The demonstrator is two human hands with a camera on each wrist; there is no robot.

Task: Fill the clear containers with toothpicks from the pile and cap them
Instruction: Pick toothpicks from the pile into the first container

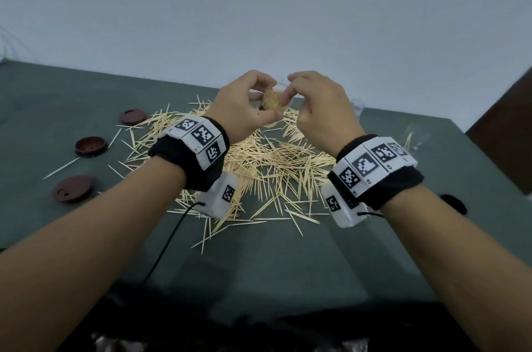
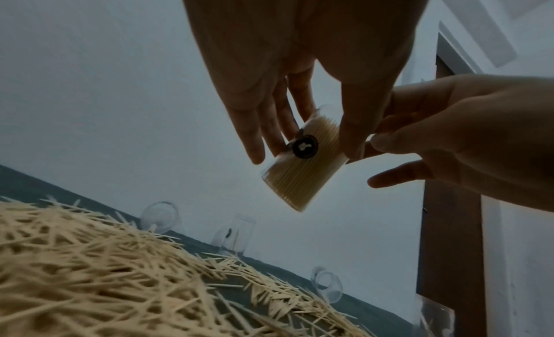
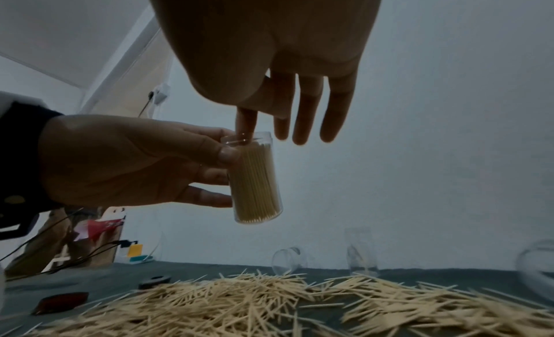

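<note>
A clear container packed with toothpicks is held in the air above the toothpick pile. My left hand grips its side between thumb and fingers, and it has no cap on. My right hand is at the container's open mouth. Its index fingertip dips onto the toothpick ends while the other fingers stay fairly straight. Three dark red caps lie on the table to the left.
Empty clear containers sit beyond the pile: one on its side, one upright, another at far right. The green table ends at a pale wall. A brown door stands at the right; a black cable trails from my left wrist.
</note>
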